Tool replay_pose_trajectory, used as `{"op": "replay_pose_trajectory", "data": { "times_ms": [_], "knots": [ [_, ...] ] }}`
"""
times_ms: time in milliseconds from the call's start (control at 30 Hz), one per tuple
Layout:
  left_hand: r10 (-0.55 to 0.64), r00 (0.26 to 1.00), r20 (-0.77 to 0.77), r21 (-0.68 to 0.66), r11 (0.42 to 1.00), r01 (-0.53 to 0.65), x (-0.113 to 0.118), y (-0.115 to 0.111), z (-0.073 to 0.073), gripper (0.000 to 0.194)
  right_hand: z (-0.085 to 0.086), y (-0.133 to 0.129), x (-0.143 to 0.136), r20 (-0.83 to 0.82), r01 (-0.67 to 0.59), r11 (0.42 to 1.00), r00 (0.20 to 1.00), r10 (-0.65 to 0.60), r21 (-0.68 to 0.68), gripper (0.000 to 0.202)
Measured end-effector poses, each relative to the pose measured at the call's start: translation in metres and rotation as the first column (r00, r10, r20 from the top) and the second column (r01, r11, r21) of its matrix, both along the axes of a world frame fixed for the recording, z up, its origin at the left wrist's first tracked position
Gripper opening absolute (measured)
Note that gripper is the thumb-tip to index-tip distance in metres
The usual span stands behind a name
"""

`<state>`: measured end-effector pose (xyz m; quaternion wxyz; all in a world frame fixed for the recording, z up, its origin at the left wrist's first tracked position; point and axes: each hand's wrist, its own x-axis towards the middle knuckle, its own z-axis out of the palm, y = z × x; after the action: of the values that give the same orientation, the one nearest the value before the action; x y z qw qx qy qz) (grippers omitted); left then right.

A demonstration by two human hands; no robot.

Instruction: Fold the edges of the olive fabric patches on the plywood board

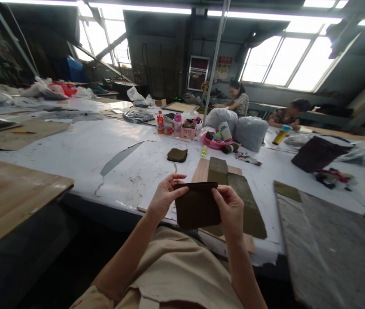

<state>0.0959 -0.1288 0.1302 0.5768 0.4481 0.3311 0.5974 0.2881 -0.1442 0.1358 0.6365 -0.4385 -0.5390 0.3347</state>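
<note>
While both hands [198,201] hold dark fabric [198,208]; brown stack [177,155] lies beyond.

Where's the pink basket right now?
In the head view, the pink basket is on the white table, a little right of centre, with a bulging grey bag behind it and a small yellow tube by its near left side.

Left hand [165,194]: I have its thumb pointing inward, a finger extended above.
Right hand [231,206]: I see thumb and bent fingers pinching.
Left forearm [126,253]: reaches forward, slanting inward.
Right forearm [246,270]: reaches forward more steeply.
</note>
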Motion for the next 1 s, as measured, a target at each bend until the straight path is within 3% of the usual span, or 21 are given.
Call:
{"op": "replay_pose_trajectory", "data": {
  "times_ms": [267,467,633,767,1000],
  "knots": [
    [0.025,0.997,-0.07,0.01,1.0,-0.025,0.001,0.002,-0.005,0.041,-0.003,0.0,0.001,-0.073,-0.005,0.999,0.997,0.002,-0.04,0.021],
    [0.075,0.95,-0.303,0.12,0.992,-0.04,0.001,0.0,-0.006,0.038,-0.008,0.004,0.003,-0.11,-0.011,0.998,0.994,0.004,-0.07,0.022],
    [0.204,0.803,-0.559,0.289,0.956,-0.042,0.0,-0.003,-0.007,0.028,-0.011,0.006,0.003,-0.098,-0.017,0.997,0.995,0.01,-0.077,0.022],
    [0.314,0.684,-0.658,0.418,0.908,-0.015,-0.001,-0.004,-0.006,0.023,-0.018,0.01,0.004,-0.079,-0.029,0.995,0.997,0.022,-0.099,0.022],
    [0.269,0.524,-0.808,0.367,0.926,0.091,0.004,0.0,-0.011,0.02,-0.027,0.013,-0.004,-0.072,-0.083,0.976,0.995,0.07,-0.2,0.023]
  ]
}}
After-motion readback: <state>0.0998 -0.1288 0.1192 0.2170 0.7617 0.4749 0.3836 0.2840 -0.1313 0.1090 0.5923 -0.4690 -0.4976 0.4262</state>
